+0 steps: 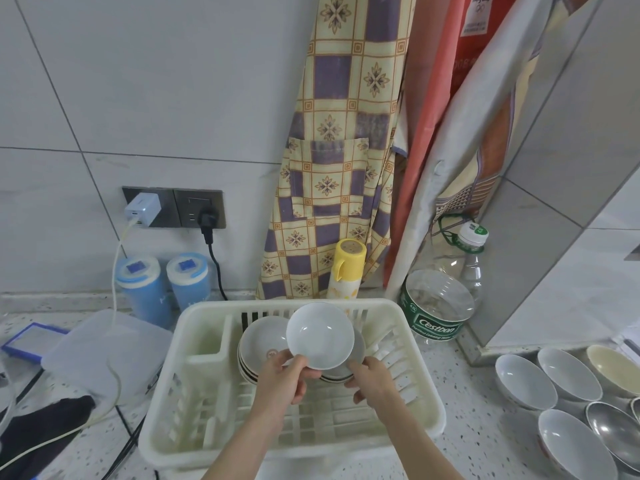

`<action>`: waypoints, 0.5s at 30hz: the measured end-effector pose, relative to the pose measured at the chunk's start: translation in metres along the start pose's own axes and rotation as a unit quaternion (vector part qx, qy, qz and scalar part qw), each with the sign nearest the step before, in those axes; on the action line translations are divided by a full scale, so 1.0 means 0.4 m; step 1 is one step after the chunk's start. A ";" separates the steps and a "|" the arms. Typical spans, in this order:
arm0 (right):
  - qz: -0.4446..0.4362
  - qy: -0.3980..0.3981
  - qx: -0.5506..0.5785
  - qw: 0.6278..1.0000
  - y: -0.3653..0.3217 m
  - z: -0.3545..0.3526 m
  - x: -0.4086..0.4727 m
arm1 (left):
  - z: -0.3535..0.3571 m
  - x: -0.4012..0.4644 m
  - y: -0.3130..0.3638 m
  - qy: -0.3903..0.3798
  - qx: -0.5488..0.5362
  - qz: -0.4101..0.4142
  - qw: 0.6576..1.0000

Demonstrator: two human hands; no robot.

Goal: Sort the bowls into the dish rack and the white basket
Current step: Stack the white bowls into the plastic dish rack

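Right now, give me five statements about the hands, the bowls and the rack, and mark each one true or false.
1. The left hand holds a white bowl above the dish rack. True.
2. The dish rack holds no bowls. False: stacked bowls stand in it.
3. More bowls wait on the counter to the right. True.
4. The right hand grips the yellow flask. False: it is at the rack.
5. The flask lies on its side. False: upright.

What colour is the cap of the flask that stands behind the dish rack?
Yellow; the flask body below is cream with an orange print. The head view shows it.
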State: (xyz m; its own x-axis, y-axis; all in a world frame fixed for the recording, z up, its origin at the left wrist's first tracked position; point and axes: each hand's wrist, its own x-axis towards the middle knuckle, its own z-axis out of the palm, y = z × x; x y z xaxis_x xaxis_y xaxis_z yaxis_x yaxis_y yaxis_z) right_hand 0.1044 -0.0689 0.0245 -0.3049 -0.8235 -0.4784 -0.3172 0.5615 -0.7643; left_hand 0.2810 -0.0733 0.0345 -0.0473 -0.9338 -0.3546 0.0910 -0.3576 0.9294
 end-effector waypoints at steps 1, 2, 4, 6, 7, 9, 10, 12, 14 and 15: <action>-0.001 -0.015 0.008 1.000 -0.002 0.001 -0.002 | 0.000 0.000 -0.001 0.001 0.001 0.001 1.000; -0.004 -0.030 0.015 0.999 -0.004 0.003 -0.005 | 0.000 0.000 0.000 0.003 0.002 0.002 1.000; -0.009 -0.042 0.019 0.999 -0.006 0.006 -0.006 | 0.000 0.000 0.000 0.007 0.000 0.004 1.000; -0.001 -0.039 0.021 0.999 -0.006 0.006 -0.001 | 0.000 0.000 0.000 0.010 -0.003 0.006 1.000; 0.004 -0.036 0.029 0.999 -0.005 0.005 0.003 | 0.001 0.000 0.000 0.009 -0.004 0.006 1.000; 0.009 -0.030 0.049 0.998 -0.004 0.004 0.011 | 0.001 0.000 0.000 0.010 -0.008 0.005 1.000; 0.011 -0.027 0.055 0.998 -0.003 0.003 0.014 | 0.000 0.000 -0.001 0.011 -0.008 0.005 1.000; 0.013 -0.021 0.063 0.998 -0.001 0.003 0.016 | -0.001 0.000 -0.002 0.012 -0.008 0.004 1.000; 0.012 -0.013 0.070 0.997 0.001 0.001 0.016 | -0.002 0.000 -0.005 0.012 -0.009 0.004 1.000; 0.012 -0.009 0.074 0.997 0.001 0.001 0.017 | -0.002 0.000 -0.005 0.013 -0.009 0.004 1.000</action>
State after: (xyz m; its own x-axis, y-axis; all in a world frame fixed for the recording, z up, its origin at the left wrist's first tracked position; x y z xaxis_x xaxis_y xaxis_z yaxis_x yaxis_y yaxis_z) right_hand 0.1024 -0.0743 0.0210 -0.2941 -0.8120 -0.5041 -0.1740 0.5641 -0.8072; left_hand 0.2816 -0.0726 0.0324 -0.0202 -0.9368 -0.3493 0.1086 -0.3493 0.9307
